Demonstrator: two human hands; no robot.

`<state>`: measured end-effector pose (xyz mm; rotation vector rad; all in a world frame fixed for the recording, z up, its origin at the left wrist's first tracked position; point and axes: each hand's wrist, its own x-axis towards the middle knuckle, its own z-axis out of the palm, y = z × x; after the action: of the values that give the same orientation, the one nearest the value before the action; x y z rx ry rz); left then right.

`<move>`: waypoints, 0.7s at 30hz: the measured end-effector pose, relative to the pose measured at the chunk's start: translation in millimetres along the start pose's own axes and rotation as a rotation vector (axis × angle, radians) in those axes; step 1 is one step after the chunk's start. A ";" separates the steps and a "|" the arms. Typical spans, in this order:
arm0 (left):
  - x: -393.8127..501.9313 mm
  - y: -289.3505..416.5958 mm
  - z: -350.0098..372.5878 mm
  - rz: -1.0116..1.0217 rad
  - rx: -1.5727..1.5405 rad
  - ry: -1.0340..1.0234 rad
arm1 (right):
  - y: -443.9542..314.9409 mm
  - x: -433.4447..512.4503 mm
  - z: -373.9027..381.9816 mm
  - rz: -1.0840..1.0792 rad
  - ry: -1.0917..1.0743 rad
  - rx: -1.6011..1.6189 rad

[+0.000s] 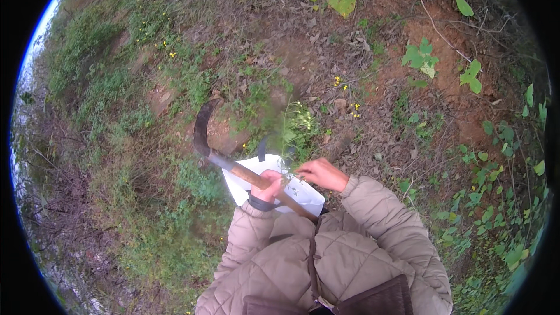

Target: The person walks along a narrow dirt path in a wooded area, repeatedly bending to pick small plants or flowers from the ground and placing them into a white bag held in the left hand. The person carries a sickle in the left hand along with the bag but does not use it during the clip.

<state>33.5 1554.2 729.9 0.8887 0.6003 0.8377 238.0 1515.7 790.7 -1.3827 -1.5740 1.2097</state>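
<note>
My left hand [267, 187] is closed around the wooden handle of a sickle [250, 176]. Its dark curved blade points up and away to the left, and the handle's butt reaches back to my jacket. A leafy plant sprig [286, 140] with small pale flower heads stands up from the same hand. At its lower leaves, the fingertips of my right hand [324, 175] are pinched together; the exact contact is partly hidden. A white bag [308, 197] hangs beneath both hands, with one dark strap around my left wrist.
Dry grass and leaf litter [323, 43] cover the sloping ground ahead. Bare reddish soil [468, 109] rises at the right, with a thin bare stem [433, 19] across it. Small yellow flowers [355, 107] grow nearby. Dense green weeds [109, 83] spread along the left.
</note>
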 end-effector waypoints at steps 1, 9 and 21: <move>-0.3 0.0 0.2 -0.005 0.007 -0.015 | -7.0 4.3 -15.9 0.117 0.075 0.103; 2.6 -4.7 11.9 0.048 0.094 -0.092 | -93.1 30.2 -80.6 -0.288 0.144 0.474; 3.2 3.0 13.1 -0.006 0.065 -0.061 | -110.9 26.7 -94.9 -0.256 0.173 0.328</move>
<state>44.0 1552.4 738.7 0.9676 0.5797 0.7863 286.0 1561.1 923.5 -1.0125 -1.3166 1.1021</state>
